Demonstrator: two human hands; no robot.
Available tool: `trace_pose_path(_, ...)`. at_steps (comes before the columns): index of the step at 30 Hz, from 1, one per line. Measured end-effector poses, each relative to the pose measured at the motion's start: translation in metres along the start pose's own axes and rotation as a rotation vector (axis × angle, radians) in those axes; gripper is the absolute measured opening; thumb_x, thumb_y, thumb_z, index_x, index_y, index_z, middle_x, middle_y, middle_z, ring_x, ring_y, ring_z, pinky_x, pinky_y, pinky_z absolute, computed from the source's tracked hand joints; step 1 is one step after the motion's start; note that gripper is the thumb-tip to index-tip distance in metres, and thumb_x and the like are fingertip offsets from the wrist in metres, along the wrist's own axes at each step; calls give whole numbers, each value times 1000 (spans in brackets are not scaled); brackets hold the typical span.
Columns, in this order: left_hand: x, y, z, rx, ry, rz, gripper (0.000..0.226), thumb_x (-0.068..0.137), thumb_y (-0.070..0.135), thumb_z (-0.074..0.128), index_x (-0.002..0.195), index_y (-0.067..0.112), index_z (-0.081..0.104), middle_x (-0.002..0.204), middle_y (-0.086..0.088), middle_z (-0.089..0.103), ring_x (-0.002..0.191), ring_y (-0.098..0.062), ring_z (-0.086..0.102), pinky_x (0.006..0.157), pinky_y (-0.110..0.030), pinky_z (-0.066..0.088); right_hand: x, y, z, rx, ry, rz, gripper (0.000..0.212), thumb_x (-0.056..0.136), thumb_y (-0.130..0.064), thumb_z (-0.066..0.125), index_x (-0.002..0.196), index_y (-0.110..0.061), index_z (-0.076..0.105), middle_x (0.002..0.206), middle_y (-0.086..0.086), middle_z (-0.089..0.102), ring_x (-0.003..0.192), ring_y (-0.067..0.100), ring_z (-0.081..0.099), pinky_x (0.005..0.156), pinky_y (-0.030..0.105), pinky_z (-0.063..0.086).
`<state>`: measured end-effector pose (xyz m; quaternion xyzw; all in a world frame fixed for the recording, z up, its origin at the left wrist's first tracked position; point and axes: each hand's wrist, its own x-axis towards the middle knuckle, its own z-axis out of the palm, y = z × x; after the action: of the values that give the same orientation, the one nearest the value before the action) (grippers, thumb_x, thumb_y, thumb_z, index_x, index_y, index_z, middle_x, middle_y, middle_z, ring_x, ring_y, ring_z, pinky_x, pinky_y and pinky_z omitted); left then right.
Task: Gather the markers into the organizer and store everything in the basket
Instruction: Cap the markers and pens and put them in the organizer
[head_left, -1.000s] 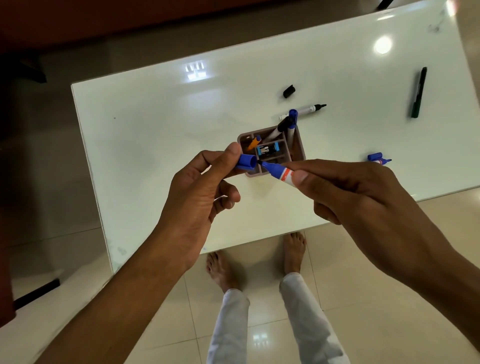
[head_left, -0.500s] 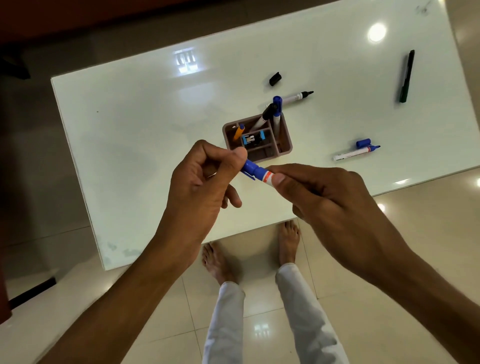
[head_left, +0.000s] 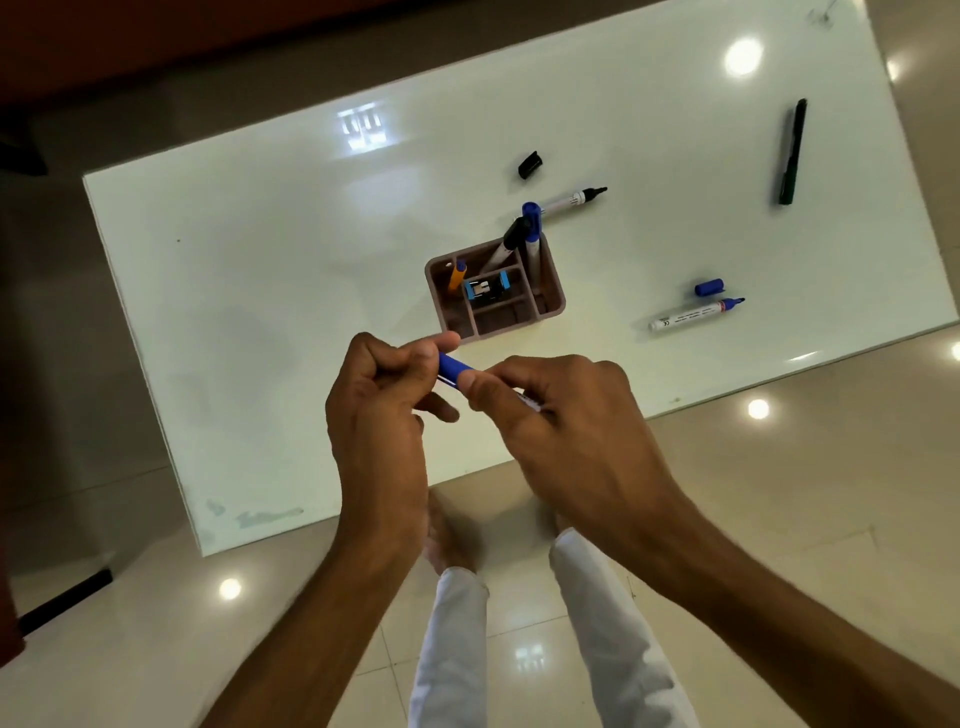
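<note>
Both hands meet over the near edge of the white table (head_left: 260, 312), with a blue marker (head_left: 456, 368) held between them. Its long axis runs from far-left to near-right, and only the blue cap end shows between the two sets of fingers. The left hand (head_left: 382, 410) has its fingers curled in, with thumb and forefinger pinching the cap end. The right hand (head_left: 561, 415) is curled round the barrel, which is almost wholly hidden under its fingers; a sliver of white shows near the palm. The cap seems pushed fully home, though the fingers cover the joint too much to be sure.

The brown organizer (head_left: 551, 291) sits on the table just beyond the hands, slightly to the right, so the marker's next trip is a short reach forward. The right hand, holding the barrel, looks better placed to carry it. Two capped markers already stand in the organizer's far-right slot, leaning away.

Loose on the table are an uncapped black marker (head_left: 569, 200) just past the organizer, its black cap (head_left: 530, 165) further off, an uncapped blue marker (head_left: 693, 314) to the right with its blue cap (head_left: 709, 287) just beside it, and a dark green marker (head_left: 792, 153) far right. No basket is in view.
</note>
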<state>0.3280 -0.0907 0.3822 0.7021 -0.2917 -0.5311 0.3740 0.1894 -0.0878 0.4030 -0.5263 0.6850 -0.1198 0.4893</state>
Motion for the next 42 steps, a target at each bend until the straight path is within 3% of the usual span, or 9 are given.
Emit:
trace_pose_path(6, 15, -4, -16, 187, -160, -18, 21, 107, 24, 52, 91, 21, 66, 114, 15, 78, 85, -11, 66, 77, -29, 46, 14, 17, -33, -165, -94, -101, 34, 102, -52, 51, 103, -24, 71, 93, -5, 52, 81, 5, 48, 64, 18, 33)
trace_pose_path(10, 29, -7, -23, 193, -148, -130, 30, 107, 42, 48, 113, 23, 71, 117, 13, 76, 105, -16, 71, 86, -36, 50, 43, 39, -70, 49, 278, 3, 22, 101, -40, 65, 105, -19, 70, 70, -9, 63, 54, -3, 56, 51, 7, 39)
trace_pose_path(13, 36, -7, -24, 175, -137, -171, 38, 107, 45, 46, 109, 18, 72, 110, 10, 79, 102, -16, 71, 85, -37, 50, 62, 56, -88, 34, 407, 46, 26, 100, -40, 65, 111, -17, 72, 81, -8, 74, 72, 4, 72, 67, 10, 49)
trace_pose_path(15, 38, -6, -21, 174, -143, -167, 37, 107, 46, 46, 104, 20, 73, 110, 10, 79, 101, -17, 71, 87, -39, 50, 72, 64, -89, 14, 398, 49, 26, 101, -38, 64, 112, -16, 73, 82, -8, 75, 79, 8, 75, 74, 11, 53)
trace_pose_path(19, 42, -7, -13, 171, -113, -144, 32, 106, 45, 48, 101, 25, 73, 114, 10, 77, 107, -17, 70, 88, -38, 51, 85, 67, -77, -44, 363, 2, 25, 100, -32, 65, 110, -12, 76, 85, 5, 79, 82, 23, 76, 88, 42, 60)
trace_pose_path(25, 47, -2, -4, 163, -115, -135, 34, 107, 45, 47, 95, 33, 76, 115, 12, 77, 107, -17, 69, 89, -38, 52, 105, 71, -61, -198, 249, -94, 24, 102, -29, 65, 108, -7, 74, 82, 7, 77, 72, 21, 73, 74, 24, 56)
trace_pose_path(30, 50, 0, -5, 187, -126, -123, 34, 107, 44, 47, 95, 35, 78, 114, 14, 77, 106, -16, 70, 89, -39, 52, 118, 77, -62, -217, 209, -115, 30, 98, -31, 71, 118, -10, 73, 76, -3, 75, 59, -2, 62, 68, -4, 38)
trace_pose_path(37, 50, -5, -1, 216, -157, -180, 36, 107, 43, 46, 107, 29, 79, 114, 15, 78, 106, -16, 69, 88, -36, 51, 100, 118, -72, -224, 153, -70, 16, 99, -23, 68, 108, -13, 77, 82, -4, 73, 67, 5, 70, 71, 24, 58)
trace_pose_path(42, 57, -3, 8, 213, -133, -210, 32, 107, 41, 48, 108, 27, 77, 114, 11, 77, 109, -20, 70, 90, -38, 53, 109, 137, -82, -345, 160, -93, 18, 98, -19, 66, 112, -13, 76, 95, 2, 78, 68, 9, 64, 69, 25, 49)
